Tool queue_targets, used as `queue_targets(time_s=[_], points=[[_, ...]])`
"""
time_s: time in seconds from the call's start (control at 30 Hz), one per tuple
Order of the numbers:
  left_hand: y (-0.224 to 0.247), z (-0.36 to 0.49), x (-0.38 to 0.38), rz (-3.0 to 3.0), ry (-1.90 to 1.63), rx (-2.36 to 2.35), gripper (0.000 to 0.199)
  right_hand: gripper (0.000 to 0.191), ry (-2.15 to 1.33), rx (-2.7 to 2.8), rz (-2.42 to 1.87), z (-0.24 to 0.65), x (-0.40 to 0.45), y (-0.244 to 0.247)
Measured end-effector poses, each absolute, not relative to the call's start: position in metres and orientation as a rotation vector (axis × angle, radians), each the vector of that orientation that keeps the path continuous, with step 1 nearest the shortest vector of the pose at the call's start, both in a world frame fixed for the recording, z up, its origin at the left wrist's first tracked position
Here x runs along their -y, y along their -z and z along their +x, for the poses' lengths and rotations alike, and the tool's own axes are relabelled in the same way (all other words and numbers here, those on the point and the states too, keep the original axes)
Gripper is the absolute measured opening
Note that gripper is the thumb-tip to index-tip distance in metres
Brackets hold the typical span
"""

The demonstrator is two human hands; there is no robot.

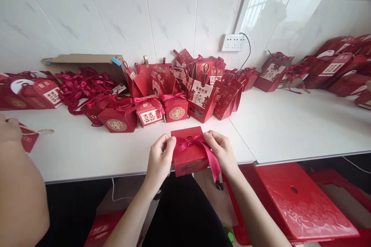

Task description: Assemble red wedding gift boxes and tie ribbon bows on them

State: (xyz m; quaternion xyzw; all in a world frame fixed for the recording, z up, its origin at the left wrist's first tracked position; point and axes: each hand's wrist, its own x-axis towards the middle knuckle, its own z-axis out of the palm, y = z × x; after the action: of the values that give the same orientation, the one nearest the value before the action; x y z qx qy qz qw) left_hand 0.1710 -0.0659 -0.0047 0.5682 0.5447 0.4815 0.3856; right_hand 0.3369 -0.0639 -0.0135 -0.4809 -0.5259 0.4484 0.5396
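A red gift box (189,160) is held in front of me at the table's front edge, with a gold-toned pattern on its near side. Across its top runs a crimson satin ribbon (199,142) tied in a bow, one tail hanging over the right front corner. My left hand (162,152) is closed at the left end of the bow, against the box's side. On the opposite side, my right hand (219,149) pinches the ribbon by the box's right edge. Whether the fingers also grip the box itself is partly hidden.
Several red gift boxes (117,119) and bags (201,98) stand behind. A cardboard carton (84,61) holds a heap of ribbons (87,85). Another person's hand (10,129) is by a red tag-like piece (29,139) at left. A red stool (304,200) stands low right.
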Motion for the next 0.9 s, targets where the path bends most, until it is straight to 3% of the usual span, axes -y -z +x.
queue_targets(time_s=[0.23, 0.27, 0.33, 0.4, 0.53, 0.8, 0.9], points=[[0.016, 0.168, 0.060, 1.313, -1.240, -1.233, 0.040, 0.045, -1.003, 1.324, -0.972, 0.348, 0.059, 0.032], [0.018, 0.167, 0.057, 1.314, -1.209, -1.196, 0.041, 0.055, -0.974, 1.421, -0.916, 0.353, 0.059, 0.033], [0.023, 0.168, 0.050, 1.349, -1.132, -1.125, 0.043, 0.096, -0.967, 1.636, -0.839, 0.364, 0.059, 0.035], [0.028, 0.171, 0.045, 1.395, -1.099, -1.083, 0.044, 0.115, -1.032, 1.771, -0.823, 0.373, 0.063, 0.036], [0.038, 0.176, 0.033, 1.492, -1.217, -1.114, 0.041, 0.100, -0.968, 1.644, -0.958, 0.403, 0.069, 0.040], [0.053, 0.185, 0.027, 1.608, -1.016, -1.169, 0.038, 0.070, 0.089, 0.885, -1.546, 0.526, 0.009, 0.023], [0.052, 0.193, 0.038, 1.709, -0.924, -1.160, 0.035, 0.066, 0.110, 0.967, -1.819, 0.557, -0.023, 0.030]])
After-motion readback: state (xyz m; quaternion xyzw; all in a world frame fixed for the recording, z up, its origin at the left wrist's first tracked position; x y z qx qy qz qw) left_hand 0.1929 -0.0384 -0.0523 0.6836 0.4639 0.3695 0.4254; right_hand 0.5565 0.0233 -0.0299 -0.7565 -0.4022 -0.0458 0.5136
